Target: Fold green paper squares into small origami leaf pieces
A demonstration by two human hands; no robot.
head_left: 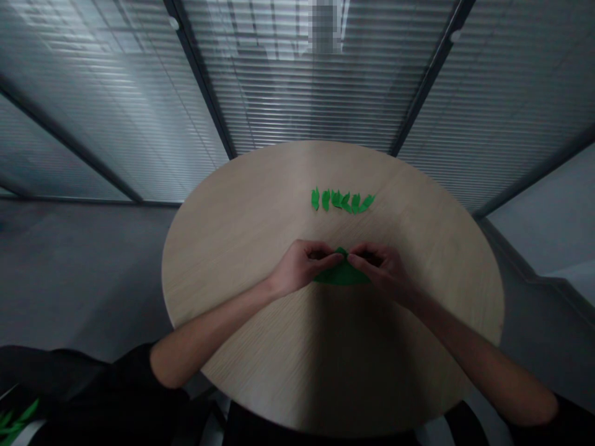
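A flat green sheet (343, 274), which looks like paper or felt, lies on the round wooden table (242, 217) under both my hands. My left hand (307, 263) pinches its upper edge from the left, thumb and fingertips together. From the right, my right hand (379, 266) grips the same edge, its fingertips close to those of the left. A small part of the sheet stands up between the two pinches. My hands cover the sheet's side corners. Beyond them, several small green leaf-shaped pieces (356, 203) lie in a row.
Glass panels with blinds (316, 99) stand behind the table's far edge. Green leaf-like pieces (18, 421) show at the bottom left, beside a pale curved edge. Grey floor (83, 266) surrounds the table.
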